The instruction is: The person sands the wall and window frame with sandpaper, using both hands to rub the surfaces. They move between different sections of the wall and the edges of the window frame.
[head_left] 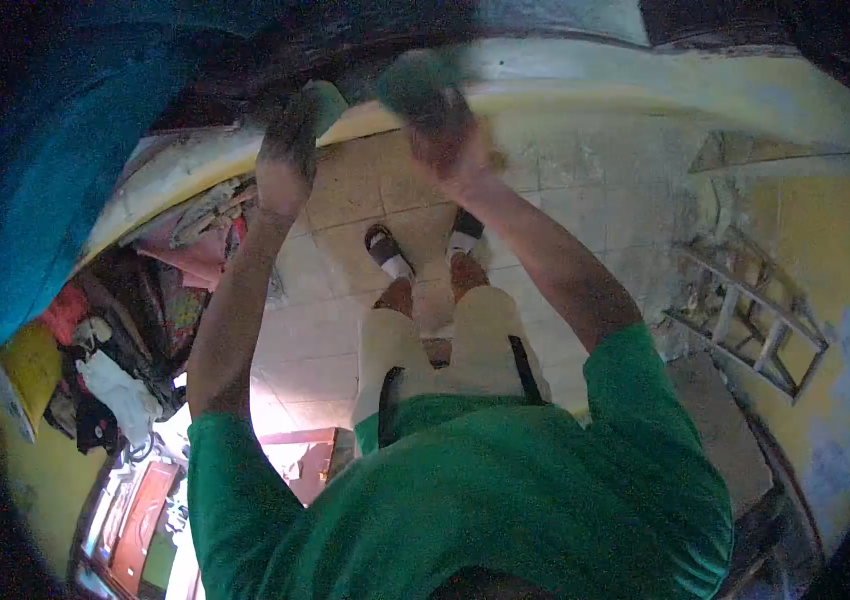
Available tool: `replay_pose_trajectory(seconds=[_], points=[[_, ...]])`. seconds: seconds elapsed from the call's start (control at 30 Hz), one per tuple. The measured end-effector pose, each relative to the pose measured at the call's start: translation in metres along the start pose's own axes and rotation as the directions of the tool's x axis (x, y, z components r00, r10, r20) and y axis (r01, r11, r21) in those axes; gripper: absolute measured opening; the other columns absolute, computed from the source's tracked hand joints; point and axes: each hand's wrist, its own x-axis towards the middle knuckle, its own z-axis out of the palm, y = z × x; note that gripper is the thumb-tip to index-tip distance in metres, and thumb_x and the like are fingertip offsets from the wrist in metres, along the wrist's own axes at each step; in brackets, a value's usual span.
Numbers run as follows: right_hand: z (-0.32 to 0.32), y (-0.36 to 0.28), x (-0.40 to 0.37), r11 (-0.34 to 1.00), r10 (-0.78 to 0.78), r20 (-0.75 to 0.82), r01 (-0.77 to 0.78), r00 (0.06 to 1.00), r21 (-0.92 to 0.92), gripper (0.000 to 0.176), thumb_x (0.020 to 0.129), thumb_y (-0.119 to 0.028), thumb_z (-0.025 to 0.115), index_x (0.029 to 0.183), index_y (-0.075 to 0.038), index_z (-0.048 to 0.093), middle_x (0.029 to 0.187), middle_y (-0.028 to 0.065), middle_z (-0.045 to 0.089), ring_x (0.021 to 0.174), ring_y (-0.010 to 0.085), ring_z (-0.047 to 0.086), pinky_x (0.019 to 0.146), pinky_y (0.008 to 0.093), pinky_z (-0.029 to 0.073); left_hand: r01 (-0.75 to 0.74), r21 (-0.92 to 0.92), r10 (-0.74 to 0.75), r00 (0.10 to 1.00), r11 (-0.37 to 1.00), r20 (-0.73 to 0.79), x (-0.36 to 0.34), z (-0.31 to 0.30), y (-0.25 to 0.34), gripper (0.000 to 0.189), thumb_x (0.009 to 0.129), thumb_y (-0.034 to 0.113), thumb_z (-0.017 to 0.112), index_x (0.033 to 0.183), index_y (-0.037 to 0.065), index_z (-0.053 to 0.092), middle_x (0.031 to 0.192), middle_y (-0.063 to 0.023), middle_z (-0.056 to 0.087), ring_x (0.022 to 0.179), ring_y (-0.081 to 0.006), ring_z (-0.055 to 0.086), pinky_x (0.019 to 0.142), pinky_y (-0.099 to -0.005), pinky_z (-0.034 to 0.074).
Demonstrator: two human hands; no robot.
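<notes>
Both my arms reach forward and up, towards the dark top of the head view. My left hand [291, 145] is closed in shadow, with a small pale-green piece [327, 108] at its fingers. My right hand [448, 140] is smeared by motion and closed around a darker green, cloth-like piece [423, 82]. Whether the two green pieces are joined cannot be seen. The hands are apart, both in front of a pale yellow ledge or wall edge [545, 103]. Dark material behind them hides the detail there.
Teal fabric [70, 190] hangs at the left. Below it lies a heap of clothes [125, 375] and bags. A wooden ladder-like frame [745, 315] leans at the right wall. My sandalled feet [385, 250] stand on floor tiles [565, 215]. Bright light enters at lower left.
</notes>
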Motion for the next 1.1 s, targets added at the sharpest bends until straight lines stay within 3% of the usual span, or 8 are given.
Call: replay_pose_trajectory(seconds=[0.17, 0.23, 0.47, 0.6, 0.83, 0.93, 1.0, 1.1], points=[[0.009, 0.026, -0.016, 0.978, 0.136, 0.199, -0.099, 0.970, -0.186, 0.041, 0.090, -0.023, 0.056, 0.128, -0.008, 0.056, 0.131, 0.0133, 0.057, 0.109, 0.0336, 0.057, 0.106, 0.0444, 0.040, -0.036, 0.093, 0.049, 0.989, 0.995, -0.141, -0.009, 0.024, -0.010, 0.030, 0.085, 0.005, 0.059, 0.114, 0.006, 0.065, 0.126, -0.0149, 0.061, 0.117, -0.0325, 0.058, 0.102, -0.0451, 0.044], [0.033, 0.044, -0.025, 0.909, 0.399, -0.038, -0.390, 0.916, 0.150, 0.043, 0.083, -0.019, 0.062, 0.124, -0.007, 0.059, 0.126, 0.0165, 0.059, 0.112, 0.0384, 0.055, 0.107, 0.0477, 0.038, -0.039, 0.020, 0.042, 0.975, 0.999, -0.220, -0.007, 0.027, -0.009, 0.030, 0.084, 0.004, 0.060, 0.113, 0.006, 0.065, 0.124, -0.0139, 0.063, 0.115, -0.0312, 0.059, 0.101, -0.0451, 0.045], [0.012, 0.007, -0.016, 0.943, 0.174, -0.024, -0.173, 0.985, -0.285, 0.045, 0.081, -0.012, 0.061, 0.126, -0.008, 0.060, 0.130, 0.0175, 0.057, 0.117, 0.0342, 0.056, 0.101, 0.0520, 0.044, -0.068, -0.060, 0.049, 0.960, 0.996, -0.276, -0.001, 0.026, -0.002, 0.032, 0.082, 0.002, 0.060, 0.113, 0.006, 0.066, 0.122, -0.0125, 0.065, 0.113, -0.0310, 0.061, 0.101, -0.0453, 0.045], [-0.039, 0.091, -0.035, 0.536, 0.743, -0.229, -0.764, 0.629, -0.358, 0.032, 0.083, -0.017, 0.062, 0.114, -0.007, 0.065, 0.102, 0.0155, 0.068, 0.084, 0.0369, 0.066, 0.073, 0.0448, 0.052, -0.096, -0.041, 0.083, 0.962, 0.995, -0.259, -0.001, 0.028, -0.011, 0.037, 0.081, 0.002, 0.060, 0.118, 0.006, 0.065, 0.123, -0.0136, 0.064, 0.114, -0.0314, 0.061, 0.100, -0.0437, 0.045], [0.033, 0.001, -0.031, 0.983, 0.093, 0.054, -0.084, 0.994, -0.161, 0.031, 0.076, -0.012, 0.061, 0.105, -0.003, 0.065, 0.101, 0.0198, 0.065, 0.097, 0.0408, 0.060, 0.092, 0.0513, 0.045, -0.269, 0.009, 0.258, 0.913, 0.963, -0.317, -0.006, 0.051, -0.042, 0.035, 0.089, 0.007, 0.055, 0.123, 0.005, 0.063, 0.127, -0.0160, 0.061, 0.118, -0.0330, 0.058, 0.102, -0.0455, 0.043], [0.088, 0.057, -0.042, 0.890, 0.394, 0.012, -0.385, 0.919, 0.247, 0.031, 0.076, -0.011, 0.059, 0.106, -0.004, 0.065, 0.104, 0.0206, 0.065, 0.098, 0.0407, 0.060, 0.094, 0.0510, 0.045, -0.315, 0.065, 0.321, 0.902, 0.947, -0.288, 0.000, 0.037, -0.029, 0.034, 0.092, 0.009, 0.051, 0.124, 0.004, 0.062, 0.129, -0.0157, 0.060, 0.119, -0.0331, 0.057, 0.104, -0.0472, 0.041], [-0.026, 0.082, -0.035, 0.924, 0.267, -0.074, -0.277, 0.961, -0.263, 0.032, 0.078, -0.010, 0.058, 0.110, -0.006, 0.065, 0.103, 0.0201, 0.065, 0.097, 0.0395, 0.061, 0.093, 0.0495, 0.046, -0.172, 0.085, 0.188, 0.952, 0.981, -0.241, -0.016, 0.036, -0.029, 0.035, 0.093, 0.010, 0.050, 0.125, 0.002, 0.061, 0.130, -0.0158, 0.059, 0.121, -0.0329, 0.057, 0.106, -0.0481, 0.039], [-0.088, 0.157, -0.046, 0.842, 0.483, -0.253, -0.524, 0.839, -0.129, 0.039, 0.081, -0.010, 0.057, 0.119, -0.007, 0.063, 0.110, 0.0186, 0.065, 0.100, 0.0368, 0.061, 0.091, 0.0477, 0.047, -0.145, 0.123, 0.181, 0.914, 0.982, -0.362, -0.018, 0.047, -0.023, 0.035, 0.093, 0.010, 0.049, 0.125, 0.002, 0.060, 0.131, -0.0163, 0.059, 0.120, -0.0325, 0.057, 0.106, -0.0490, 0.039]])
